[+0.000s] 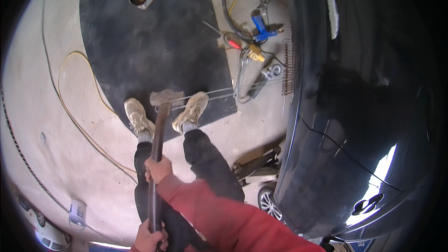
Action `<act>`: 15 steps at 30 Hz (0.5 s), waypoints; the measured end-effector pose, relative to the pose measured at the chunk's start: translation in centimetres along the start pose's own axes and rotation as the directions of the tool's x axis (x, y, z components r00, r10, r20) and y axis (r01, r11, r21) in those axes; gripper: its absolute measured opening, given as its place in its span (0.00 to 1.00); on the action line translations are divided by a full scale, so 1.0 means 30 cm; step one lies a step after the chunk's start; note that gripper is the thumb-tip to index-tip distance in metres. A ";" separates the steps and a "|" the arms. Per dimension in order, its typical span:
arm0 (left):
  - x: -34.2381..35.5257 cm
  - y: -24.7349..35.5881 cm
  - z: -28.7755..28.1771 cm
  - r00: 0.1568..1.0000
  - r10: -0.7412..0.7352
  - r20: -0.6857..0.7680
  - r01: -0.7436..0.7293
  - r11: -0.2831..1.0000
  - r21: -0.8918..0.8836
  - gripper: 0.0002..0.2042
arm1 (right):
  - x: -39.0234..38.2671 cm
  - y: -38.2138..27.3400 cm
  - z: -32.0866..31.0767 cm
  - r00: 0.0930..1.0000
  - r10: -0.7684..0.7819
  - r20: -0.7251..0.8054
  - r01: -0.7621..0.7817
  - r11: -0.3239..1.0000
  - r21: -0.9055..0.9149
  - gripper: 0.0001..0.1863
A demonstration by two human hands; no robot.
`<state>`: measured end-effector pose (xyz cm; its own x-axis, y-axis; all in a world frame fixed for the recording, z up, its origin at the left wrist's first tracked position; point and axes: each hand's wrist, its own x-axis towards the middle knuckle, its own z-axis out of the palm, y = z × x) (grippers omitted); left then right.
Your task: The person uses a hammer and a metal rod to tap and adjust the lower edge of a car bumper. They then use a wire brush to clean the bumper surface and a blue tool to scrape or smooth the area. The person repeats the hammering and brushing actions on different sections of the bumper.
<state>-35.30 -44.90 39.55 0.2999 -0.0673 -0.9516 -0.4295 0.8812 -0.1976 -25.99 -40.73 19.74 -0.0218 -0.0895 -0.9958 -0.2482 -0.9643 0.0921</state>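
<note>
Both my hands grip the long handle of a sledgehammer (157,144), its worn metal head pointing away from me between my shoes. My right hand (159,170), in a red sleeve, wraps the middle of the handle. Lower down, near the bottom edge, my left hand (149,239) closes around the handle's near end. Thin metal strands (212,94) run from the hammer head toward a row of pins (288,72) along the lower side of a dark car (354,102). How the strands are fastened at either end I cannot make out.
My shoes stand at the edge of a black mat (154,42). Beside the car lie a blue gun-shaped tool (262,30), a yellow tool (255,53) and cables. A floor jack (259,161) sits under the car. A hose (77,127) curves on the left, near a bucket (78,212).
</note>
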 end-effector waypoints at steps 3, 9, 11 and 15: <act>0.018 0.028 0.009 0.998 -0.057 0.027 0.058 0.998 -0.017 0.11 | -0.030 -0.075 -0.032 1.000 0.017 -0.016 -0.016 0.998 0.064 0.07; 0.018 0.038 -0.094 0.994 -0.088 -0.064 0.089 0.996 0.006 0.13 | 0.009 -0.008 0.083 0.972 -0.165 -0.168 0.128 0.969 -0.212 0.06; 0.026 0.005 -0.096 0.994 -0.037 -0.101 0.031 0.998 -0.061 0.13 | 0.044 0.041 0.105 0.981 -0.175 -0.087 0.147 0.956 -0.255 0.06; 0.059 -0.037 -0.073 0.996 -0.024 -0.091 0.017 0.997 -0.077 0.12 | 0.096 0.056 0.080 0.997 -0.071 0.040 0.074 0.994 -0.079 0.06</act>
<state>-36.17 -47.03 37.58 0.2317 -0.1309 -0.9639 -0.4883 0.8414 -0.2317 -28.79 -42.01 17.03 -0.0431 -0.0109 -0.9990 -0.1720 -0.9849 0.0182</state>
